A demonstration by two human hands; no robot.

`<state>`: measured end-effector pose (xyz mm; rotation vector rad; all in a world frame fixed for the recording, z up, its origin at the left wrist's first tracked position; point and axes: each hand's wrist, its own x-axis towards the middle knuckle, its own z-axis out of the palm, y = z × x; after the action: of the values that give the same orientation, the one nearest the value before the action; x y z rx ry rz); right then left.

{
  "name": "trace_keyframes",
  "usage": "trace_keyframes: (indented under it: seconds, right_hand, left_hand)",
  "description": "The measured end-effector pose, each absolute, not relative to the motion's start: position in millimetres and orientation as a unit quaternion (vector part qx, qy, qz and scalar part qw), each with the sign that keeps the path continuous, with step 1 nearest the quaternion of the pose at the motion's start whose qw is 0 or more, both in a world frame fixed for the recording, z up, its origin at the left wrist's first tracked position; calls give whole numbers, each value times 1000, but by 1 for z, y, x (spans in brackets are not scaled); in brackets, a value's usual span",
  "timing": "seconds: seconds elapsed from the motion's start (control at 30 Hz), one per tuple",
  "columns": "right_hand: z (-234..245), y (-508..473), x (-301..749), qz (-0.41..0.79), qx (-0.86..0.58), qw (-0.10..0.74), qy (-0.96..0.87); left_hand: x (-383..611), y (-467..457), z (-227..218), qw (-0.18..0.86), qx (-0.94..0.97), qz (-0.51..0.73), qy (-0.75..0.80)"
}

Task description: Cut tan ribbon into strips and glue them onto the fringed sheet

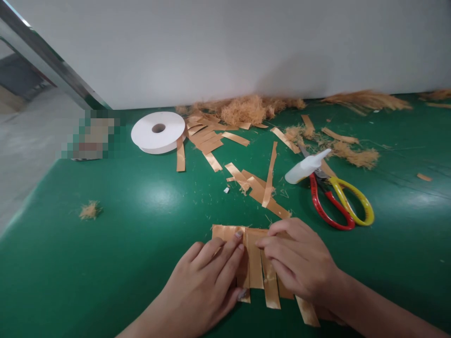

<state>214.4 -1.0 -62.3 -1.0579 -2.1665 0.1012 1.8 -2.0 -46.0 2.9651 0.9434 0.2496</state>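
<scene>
Several gold ribbon strips (255, 263) lie side by side on the green table (105, 244), joined along their top edge. My left hand (207, 279) lies flat on their left part, fingers stretched out and pressing down. My right hand (299, 260) rests on the right part, its fingers curled and its fingertips pressing the upper edge of the strips. Neither hand lifts anything off the table.
Loose gold ribbon pieces (246, 180) and frayed fibre clumps (246, 110) lie further back. A white tape roll (158, 131) sits at back left. A white glue bottle (306, 166) lies across red and yellow scissors (338, 199) on the right. A white wall stands behind.
</scene>
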Motion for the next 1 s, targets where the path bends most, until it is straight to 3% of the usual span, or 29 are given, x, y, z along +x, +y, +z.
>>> trace_keyframes:
  seconds: [1.0]
  right_hand:
    - [-63, 1, 212, 11, -369, 300, -880]
  left_hand:
    - [4, -1, -45, -1, 946, 92, 311]
